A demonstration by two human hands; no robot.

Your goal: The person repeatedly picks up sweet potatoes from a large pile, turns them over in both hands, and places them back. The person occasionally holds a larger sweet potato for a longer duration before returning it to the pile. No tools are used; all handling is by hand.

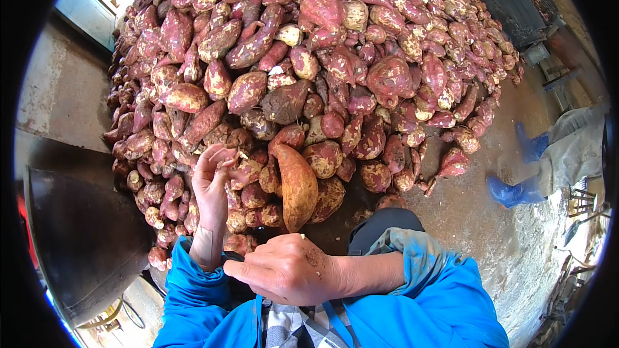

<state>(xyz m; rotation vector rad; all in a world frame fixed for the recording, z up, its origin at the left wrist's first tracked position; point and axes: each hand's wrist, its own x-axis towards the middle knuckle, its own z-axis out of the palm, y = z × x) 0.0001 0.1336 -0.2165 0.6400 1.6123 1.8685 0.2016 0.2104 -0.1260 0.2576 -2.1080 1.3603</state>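
A large heap of red-skinned sweet potatoes (246, 92), many with patches of peeled or scraped skin, fills the view before me. My left hand (215, 169) is raised over the heap's near edge, palm up, fingers curled with thumb near the fingertips; whether it pinches something small cannot be told. My right hand (290, 268) is curled in front of my chest, its back to the camera and dotted with dirt; what lies inside its fingers is hidden. Just beyond it a long orange-brown sweet potato (297, 188) points towards me, touched by neither hand as far as shows.
A large dark metal container (82, 237) stands at the left. At the right are a person's blue boots (515, 191) on the wet concrete floor (454, 212). A dark panel (508, 2) borders the heap at the upper right, and small stools lie beyond the boots.
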